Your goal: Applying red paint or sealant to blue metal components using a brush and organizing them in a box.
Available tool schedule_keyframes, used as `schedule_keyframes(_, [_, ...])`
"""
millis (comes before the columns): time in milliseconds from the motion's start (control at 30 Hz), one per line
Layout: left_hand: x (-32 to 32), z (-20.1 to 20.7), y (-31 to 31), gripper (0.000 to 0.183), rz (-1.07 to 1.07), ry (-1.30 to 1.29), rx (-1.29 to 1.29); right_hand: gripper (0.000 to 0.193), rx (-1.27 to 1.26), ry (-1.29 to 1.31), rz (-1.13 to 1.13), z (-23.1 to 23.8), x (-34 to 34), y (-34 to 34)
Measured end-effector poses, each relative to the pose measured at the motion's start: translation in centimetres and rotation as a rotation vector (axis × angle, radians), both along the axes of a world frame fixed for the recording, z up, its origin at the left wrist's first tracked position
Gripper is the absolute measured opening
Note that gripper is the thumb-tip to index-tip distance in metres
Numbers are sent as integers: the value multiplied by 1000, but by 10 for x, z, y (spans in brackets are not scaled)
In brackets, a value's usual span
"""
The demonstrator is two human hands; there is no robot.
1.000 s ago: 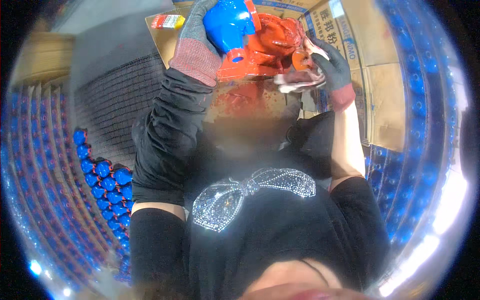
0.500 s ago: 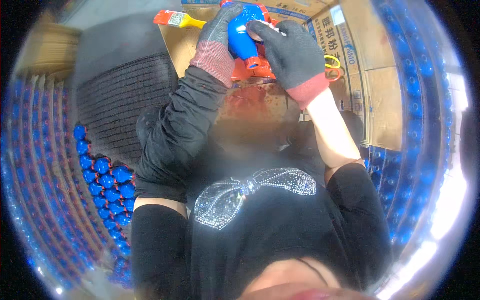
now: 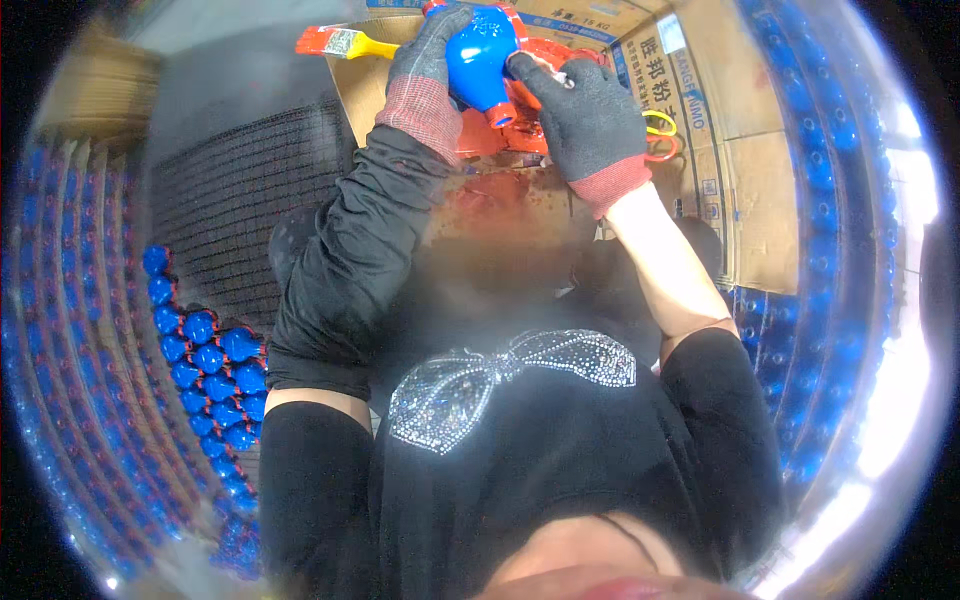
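Observation:
My gloved left hand (image 3: pixel 428 55) is wrapped round a glossy blue fitting (image 3: pixel 482 58), a rounded, vase-like body with red rims. Its narrow red-ringed neck tilts down toward me. From the same hand a paintbrush (image 3: pixel 348 43) sticks out to the left, with a yellow handle and red-coated bristles; its grip end is hidden by the glove. My gloved right hand (image 3: pixel 590 115) is closed at the fitting's right side, pinching a small whitish scrap (image 3: pixel 548 68), perhaps cloth. Below the fitting lies a red paint-covered surface (image 3: pixel 485 140).
Cardboard boxes (image 3: pixel 765 200) stand on the right and behind my hands. Yellow and red loops (image 3: pixel 662 130), like scissor handles, show beside my right wrist. Rows of blue fittings (image 3: pixel 208 358) sit on dark ribbed matting (image 3: pixel 245 200) at left. Stacked layers of blue pieces (image 3: pixel 825 200) rise on both sides.
The fitting has shifted slightly left with my left hand and the brush. My right hand has drawn a little away from the fitting's body, uncovering more of the red behind.

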State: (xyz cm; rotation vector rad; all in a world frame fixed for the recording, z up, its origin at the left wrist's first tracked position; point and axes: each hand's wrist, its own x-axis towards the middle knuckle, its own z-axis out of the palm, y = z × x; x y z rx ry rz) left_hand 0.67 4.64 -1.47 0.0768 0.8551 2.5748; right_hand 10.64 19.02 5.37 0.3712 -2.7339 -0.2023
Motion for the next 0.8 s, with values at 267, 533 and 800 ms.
schedule_keyframes(267, [-5,-5,4,45,1,-39,-4,30,-40,-4,11,10,11,13])
schedule_keyframes(533, [33,58,-9,34,-175,-125,236,31,-438,-42,184,17,24,20])
schedule_keyframes(800, [28,55,-11,35,-293,-75,241,38,-425,-105,271,20,23,8])
